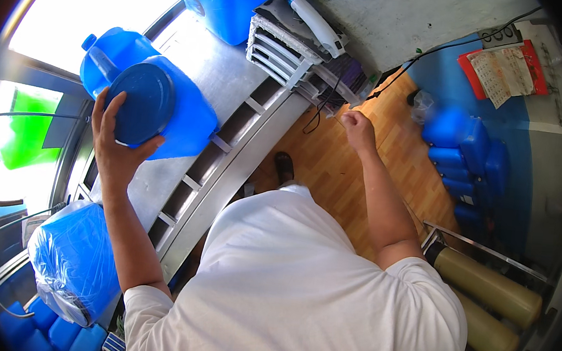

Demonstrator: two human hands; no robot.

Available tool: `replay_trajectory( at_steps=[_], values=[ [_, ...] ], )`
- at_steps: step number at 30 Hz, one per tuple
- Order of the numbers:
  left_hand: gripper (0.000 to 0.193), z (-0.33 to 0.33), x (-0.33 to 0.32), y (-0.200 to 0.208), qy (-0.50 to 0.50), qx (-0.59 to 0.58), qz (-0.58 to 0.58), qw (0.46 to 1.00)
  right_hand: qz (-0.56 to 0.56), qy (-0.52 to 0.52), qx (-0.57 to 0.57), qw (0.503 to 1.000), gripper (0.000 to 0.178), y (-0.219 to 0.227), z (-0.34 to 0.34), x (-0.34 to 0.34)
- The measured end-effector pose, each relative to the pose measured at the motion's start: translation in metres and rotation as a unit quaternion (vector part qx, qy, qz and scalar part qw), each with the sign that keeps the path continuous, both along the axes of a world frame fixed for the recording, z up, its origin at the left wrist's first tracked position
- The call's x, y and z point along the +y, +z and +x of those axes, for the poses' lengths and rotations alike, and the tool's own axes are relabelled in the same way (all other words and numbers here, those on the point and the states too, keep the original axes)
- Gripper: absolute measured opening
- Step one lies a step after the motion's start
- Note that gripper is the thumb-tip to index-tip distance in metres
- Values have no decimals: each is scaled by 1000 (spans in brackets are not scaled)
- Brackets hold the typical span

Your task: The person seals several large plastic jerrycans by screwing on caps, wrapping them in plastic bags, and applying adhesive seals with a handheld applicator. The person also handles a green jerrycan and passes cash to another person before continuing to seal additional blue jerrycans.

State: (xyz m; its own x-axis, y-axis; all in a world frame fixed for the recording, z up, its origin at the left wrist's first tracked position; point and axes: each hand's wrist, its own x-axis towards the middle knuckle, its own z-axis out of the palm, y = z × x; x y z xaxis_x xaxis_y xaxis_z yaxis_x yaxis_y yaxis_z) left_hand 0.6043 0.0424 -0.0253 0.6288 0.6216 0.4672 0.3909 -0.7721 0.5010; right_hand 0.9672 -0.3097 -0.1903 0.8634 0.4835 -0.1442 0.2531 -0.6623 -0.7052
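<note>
On the metal counter (221,56) at the left lies or stands a blue plastic water jug (190,111) with a moulded handle and a small cap at its far end. My left hand (115,144) is closed around the rim of the jug's large round dark-blue lid (141,103), fingers on its left edge and thumb at the lower side. I cannot tell whether the lid is loose or fastened. My right hand (360,130) is held over the floor beside the counter, its fingers curled together in a pinch. Whatever they hold, if anything, is too small to make out.
A grey slatted rack (281,58) stands at the counter's far end, a white handheld tool (317,26) on it. Another blue jug (228,4) is behind. A plastic-wrapped blue container (76,258) sits near left. Blue containers (460,154) and tan cylinders (485,287) are at right.
</note>
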Motion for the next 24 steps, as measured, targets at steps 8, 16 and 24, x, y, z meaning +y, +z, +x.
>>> replay_trajectory(
  at_steps=[8, 16, 24],
  values=[
    [92, 5, -13, 14, 32, 94, -27, 995, 81, 48, 78, 993, 41, -46, 58, 21],
    [102, -2, -26, 9, 119, 137, -30, 983, 160, 303, 72, 937, 62, -48, 92, 64],
    [103, -2, -73, 1, 186, 101, 64, 975, 63, 297, -44, 952, 40, -73, 126, 87]
  ],
)
